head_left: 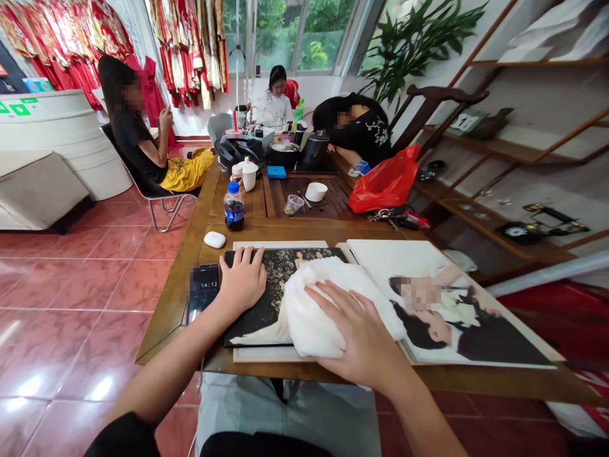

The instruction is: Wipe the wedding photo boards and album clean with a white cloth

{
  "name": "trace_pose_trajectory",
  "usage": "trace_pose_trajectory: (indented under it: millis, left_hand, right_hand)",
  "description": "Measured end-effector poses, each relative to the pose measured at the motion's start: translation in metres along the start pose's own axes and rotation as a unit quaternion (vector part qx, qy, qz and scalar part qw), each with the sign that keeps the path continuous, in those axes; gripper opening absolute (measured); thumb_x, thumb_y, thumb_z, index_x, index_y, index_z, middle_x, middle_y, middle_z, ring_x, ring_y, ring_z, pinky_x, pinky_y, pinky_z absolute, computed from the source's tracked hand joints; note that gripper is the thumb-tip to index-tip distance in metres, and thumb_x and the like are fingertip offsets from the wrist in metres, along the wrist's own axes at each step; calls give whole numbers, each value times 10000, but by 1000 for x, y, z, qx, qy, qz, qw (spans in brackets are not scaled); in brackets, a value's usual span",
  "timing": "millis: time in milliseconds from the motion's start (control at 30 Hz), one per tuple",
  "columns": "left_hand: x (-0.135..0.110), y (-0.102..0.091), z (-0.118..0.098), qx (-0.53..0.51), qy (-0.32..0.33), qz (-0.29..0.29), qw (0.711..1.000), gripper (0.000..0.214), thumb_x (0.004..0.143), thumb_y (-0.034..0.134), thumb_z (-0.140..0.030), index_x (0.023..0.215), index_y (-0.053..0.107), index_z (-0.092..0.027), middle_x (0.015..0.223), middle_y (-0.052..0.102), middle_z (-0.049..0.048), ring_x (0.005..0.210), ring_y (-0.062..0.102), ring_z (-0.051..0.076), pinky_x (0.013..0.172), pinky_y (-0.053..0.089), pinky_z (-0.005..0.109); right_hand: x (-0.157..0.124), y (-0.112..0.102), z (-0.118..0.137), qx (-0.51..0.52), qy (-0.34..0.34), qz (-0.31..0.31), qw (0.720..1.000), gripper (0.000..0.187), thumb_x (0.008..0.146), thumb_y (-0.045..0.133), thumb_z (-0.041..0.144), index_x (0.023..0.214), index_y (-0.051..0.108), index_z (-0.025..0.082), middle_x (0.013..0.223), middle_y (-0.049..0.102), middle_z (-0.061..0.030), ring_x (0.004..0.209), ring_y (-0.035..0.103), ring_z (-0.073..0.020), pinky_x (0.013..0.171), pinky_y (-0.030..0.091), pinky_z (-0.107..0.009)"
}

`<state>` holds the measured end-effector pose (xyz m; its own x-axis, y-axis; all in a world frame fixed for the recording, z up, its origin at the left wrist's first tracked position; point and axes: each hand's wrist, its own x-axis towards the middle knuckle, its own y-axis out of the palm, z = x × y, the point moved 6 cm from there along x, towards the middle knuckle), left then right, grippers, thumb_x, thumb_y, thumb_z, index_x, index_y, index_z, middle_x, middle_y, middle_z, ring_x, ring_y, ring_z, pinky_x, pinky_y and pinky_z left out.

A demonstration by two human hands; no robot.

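An open photo album lies at the table's near edge, with a dark page (276,270) on the left and a light page (375,257) printed with a couple on the right. My left hand (242,279) rests flat on the dark page's upper left corner, fingers spread, holding nothing. Under my right hand (356,330) is a bunched white cloth (304,311), gripped from above with fingers curved over it. The cloth covers much of the dark page's right side and the middle of the album.
Left of the album lie a phone (204,289) and a white earbud case (214,239). Beyond stand a cola bottle (234,209), a white bowl (316,192) and a red plastic bag (387,181). Three people sit around the table; shelves (514,149) flank the right.
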<state>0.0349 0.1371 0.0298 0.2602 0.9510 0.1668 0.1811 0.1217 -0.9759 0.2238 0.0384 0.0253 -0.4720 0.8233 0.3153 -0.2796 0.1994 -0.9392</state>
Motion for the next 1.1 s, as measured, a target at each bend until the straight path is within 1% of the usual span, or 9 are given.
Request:
trace_pose_trajectory:
  millis: [67,167,433,567,700,800,867,967,1100]
  left_hand:
    - [0,0,-1,5,-1,4,1000,469,1033,343,-278,1492,434,-256,1494,505,103,1404,411,293,1100,360,688]
    - [0,1,-1,14,-1,9,1000,479,1031,335,-274,1501,420,-241,1491,502,114,1403,406,305,1076,382,689]
    - [0,3,-2,33,7,19,999,492,1031,318,-275,1512,412,-229,1504,481,135,1414,383,325,1068,384,692]
    - [-1,2,-3,44,9,17,999,489,1036,314,-272,1512,405,-214,1498,482,144,1405,393,325,1060,393,690]
    - [-2,0,-4,44,18,14,999,484,1034,314,-267,1504,410,-201,1482,494,152,1384,413,325,1040,411,691]
    - [-2,-1,-4,42,22,17,999,489,1030,307,-258,1504,407,-187,1481,490,156,1381,410,329,1035,411,696]
    - [-2,-2,-4,38,20,20,999,493,1023,309,-247,1502,408,-185,1482,487,155,1379,407,329,1033,412,699]
    - [-1,-1,-3,31,22,27,999,498,1011,325,-239,1499,410,-192,1480,485,151,1373,409,327,1031,412,704]
    - [-1,0,-4,27,24,29,999,500,1007,325,-234,1498,409,-194,1489,478,152,1380,401,328,1034,399,721]
  right_hand:
    - [-1,-2,2,0,0,-7,1000,956,684,711,407,1548,338,235,1511,487,-166,1387,441,-367,1105,285,-539]
    - [1,-2,4,-2,2,-5,1000,967,669,713,402,1548,349,232,1508,492,-164,1382,442,-374,1104,286,-543]
    - [29,5,4,9,21,14,1000,909,687,703,399,1526,401,219,1511,490,-166,1406,417,-365,1118,276,-557]
    - [36,6,10,25,13,28,999,917,682,716,418,1525,411,225,1511,493,-169,1411,412,-367,1127,261,-559]
    - [28,6,21,47,-25,59,997,963,644,738,456,1526,405,258,1541,469,-147,1433,382,-379,1138,223,-568]
    - [17,4,22,55,-36,68,996,987,615,741,456,1523,403,269,1542,471,-137,1429,392,-380,1143,214,-557]
    - [11,3,18,50,-30,60,997,960,632,721,430,1522,398,271,1535,481,-130,1422,407,-370,1136,228,-545]
    - [2,-2,10,30,-11,31,999,915,669,692,394,1522,389,261,1521,493,-132,1410,428,-354,1117,256,-528]
    - [-7,-7,5,4,0,0,1000,908,688,689,392,1526,370,251,1503,504,-143,1384,454,-351,1097,281,-510]
